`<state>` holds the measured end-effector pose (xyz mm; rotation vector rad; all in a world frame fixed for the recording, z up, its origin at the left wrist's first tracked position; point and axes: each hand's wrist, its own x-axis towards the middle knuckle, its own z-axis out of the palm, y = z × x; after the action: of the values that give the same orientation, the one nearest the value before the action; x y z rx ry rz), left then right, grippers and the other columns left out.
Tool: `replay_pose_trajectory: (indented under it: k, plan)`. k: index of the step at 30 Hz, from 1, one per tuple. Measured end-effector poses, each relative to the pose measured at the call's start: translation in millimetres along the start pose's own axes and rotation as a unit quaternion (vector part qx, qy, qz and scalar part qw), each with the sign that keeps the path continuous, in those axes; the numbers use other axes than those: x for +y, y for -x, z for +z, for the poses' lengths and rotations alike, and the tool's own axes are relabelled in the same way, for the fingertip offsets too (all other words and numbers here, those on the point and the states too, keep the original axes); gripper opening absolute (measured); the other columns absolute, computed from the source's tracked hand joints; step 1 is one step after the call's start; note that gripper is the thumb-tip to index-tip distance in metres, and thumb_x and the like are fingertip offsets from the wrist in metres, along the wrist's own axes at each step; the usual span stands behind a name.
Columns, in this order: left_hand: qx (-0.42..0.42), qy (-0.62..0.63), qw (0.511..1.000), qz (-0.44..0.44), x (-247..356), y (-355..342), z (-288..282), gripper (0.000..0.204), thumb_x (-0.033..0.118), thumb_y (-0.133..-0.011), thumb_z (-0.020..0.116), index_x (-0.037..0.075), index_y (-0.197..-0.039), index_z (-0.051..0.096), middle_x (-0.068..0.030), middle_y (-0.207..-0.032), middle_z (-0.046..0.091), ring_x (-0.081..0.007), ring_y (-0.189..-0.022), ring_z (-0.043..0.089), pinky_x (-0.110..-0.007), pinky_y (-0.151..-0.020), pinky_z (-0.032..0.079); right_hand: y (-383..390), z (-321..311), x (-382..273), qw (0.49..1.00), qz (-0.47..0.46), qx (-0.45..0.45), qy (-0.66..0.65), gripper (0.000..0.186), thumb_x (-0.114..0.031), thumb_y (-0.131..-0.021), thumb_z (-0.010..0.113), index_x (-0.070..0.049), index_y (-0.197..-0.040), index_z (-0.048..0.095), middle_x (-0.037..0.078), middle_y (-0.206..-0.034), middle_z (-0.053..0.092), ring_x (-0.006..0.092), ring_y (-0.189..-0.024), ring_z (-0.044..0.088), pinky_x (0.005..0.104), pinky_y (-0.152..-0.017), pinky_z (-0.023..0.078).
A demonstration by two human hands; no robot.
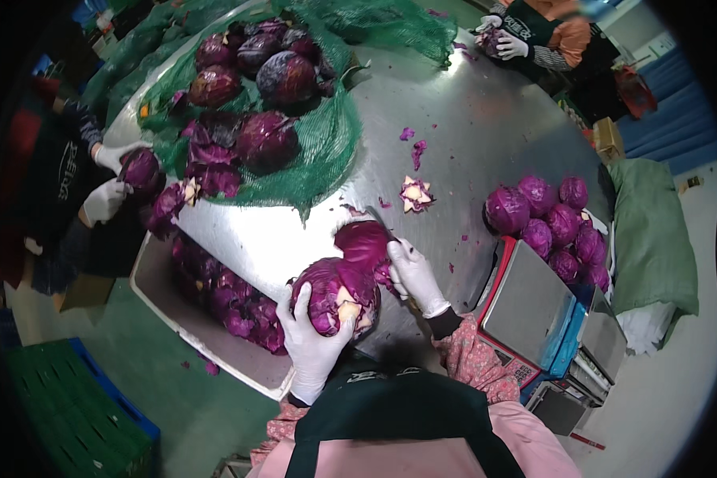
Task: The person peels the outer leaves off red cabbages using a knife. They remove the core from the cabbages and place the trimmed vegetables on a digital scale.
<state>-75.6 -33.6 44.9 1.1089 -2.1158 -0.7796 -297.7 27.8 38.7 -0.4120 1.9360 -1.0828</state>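
Note:
My left hand [311, 338], in a white glove, grips a red cabbage [320, 280] near the table's front edge. Its pale cut stem end faces me beside my thumb. My right hand [414, 275], also gloved, is closed around a knife [380, 223], whose narrow grey blade points away from me; the handle is mostly hidden in the fingers. Against the blade and right fingers, a large purple outer leaf [362, 243] stands away from the head. A cut-off stem piece [416, 194] with leaf stubs lies farther off on the metal table.
Green netting [327, 159] with several untrimmed cabbages covers the table's far left. Trimmed cabbages [562, 223] are piled at the right, near a metal-topped scale [528, 307]. A white bin [207, 350] of leaves stands below left. Co-workers handle cabbages at left and far right.

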Motion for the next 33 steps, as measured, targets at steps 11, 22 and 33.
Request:
replay_pose_trajectory:
  k: [11, 22, 33]
  plan:
    - [0.025, 0.015, 0.998, -0.063, 5.6, 4.2, -16.9, 0.084, 0.036, -0.062, 0.091, 0.0, -0.126, 0.05, -0.0175, -0.119, 0.055, -0.0342, -0.104, 0.061, -0.043, -0.084, 0.053, -59.1, 14.1, 37.6, 0.917, -0.124, 0.289, 0.247, 0.041, -0.038, -0.092, 0.06, 0.002, -0.094, 0.07, 0.029, -0.083, 0.068, 0.0433, -0.081, 0.068, 0.0511, -0.074, 0.053]
    - [-0.004, -0.091, 0.993, 0.078, -5.7, -17.3, -29.8, 0.093, 0.032, -0.067, 0.088, 0.007, -0.143, 0.041, -0.0258, -0.146, 0.039, -0.0409, -0.13, 0.046, -0.048, -0.109, 0.037, 79.8, 44.9, 3.7, 0.882, -0.275, 0.028, 0.381, 0.06, -0.049, -0.1, 0.051, -0.009, -0.145, 0.046, 0.016, -0.061, 0.064, 0.0356, -0.056, 0.066, 0.0424, -0.051, 0.051]
    - [-0.014, -0.044, 0.998, 0.047, -0.8, -20.1, -1.3, 0.079, 0.024, -0.072, 0.083, -0.001, -0.137, 0.045, -0.0241, -0.14, 0.047, -0.0384, -0.126, 0.048, -0.046, -0.105, 0.038, 41.4, 36.1, 8.2, 0.846, -0.328, 0.089, 0.41, 0.033, -0.034, -0.103, 0.048, -0.01, -0.116, 0.065, 0.014, -0.068, 0.068, 0.0305, -0.057, 0.068, 0.0404, -0.049, 0.053]
